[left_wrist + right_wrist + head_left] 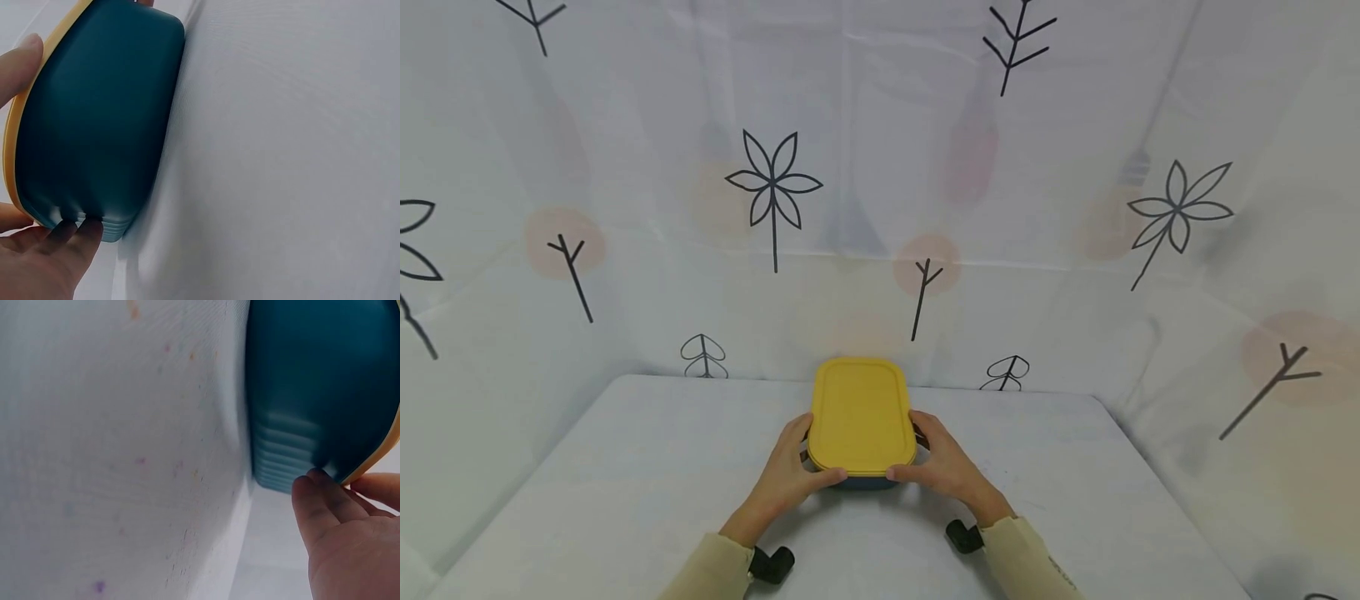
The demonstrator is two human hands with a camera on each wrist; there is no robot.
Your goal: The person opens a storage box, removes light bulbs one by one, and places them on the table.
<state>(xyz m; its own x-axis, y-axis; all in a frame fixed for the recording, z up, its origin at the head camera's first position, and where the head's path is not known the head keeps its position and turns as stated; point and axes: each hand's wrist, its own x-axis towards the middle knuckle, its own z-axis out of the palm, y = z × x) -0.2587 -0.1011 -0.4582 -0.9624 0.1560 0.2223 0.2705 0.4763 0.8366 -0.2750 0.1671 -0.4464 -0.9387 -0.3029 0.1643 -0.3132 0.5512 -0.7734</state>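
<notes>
Cream sleeves (711, 568) came in at the near edge, a black wrist device (772, 566) by the left cuff, another by the right. Left hand (786, 471) and right hand (946, 461) both grasped one lidded container (863, 482), one at each side, thumbs at the near rim of the lid, fingers along the side walls. Container sat upright on the table (625, 500), near its far edge, roughly mid-width. Yellow lid (859, 417) was on, covering the whole top, so contents were hidden. Head view gave mostly lid, plus a dark strip of body below it; both wrist views showed the deep teal body (103, 112) and horizontal ribs (284, 447) low on its side, fingertips touching that ribbed end. Left wrist view also caught a thumb on the lid's edge. Right wrist view alone showed clear purple and orange specks (99, 587) on the white table surface; head view barely resolved them. Behind the table hung a white cloth (850, 100) with black line-drawn plants and faint pink-orange blotches.
</notes>
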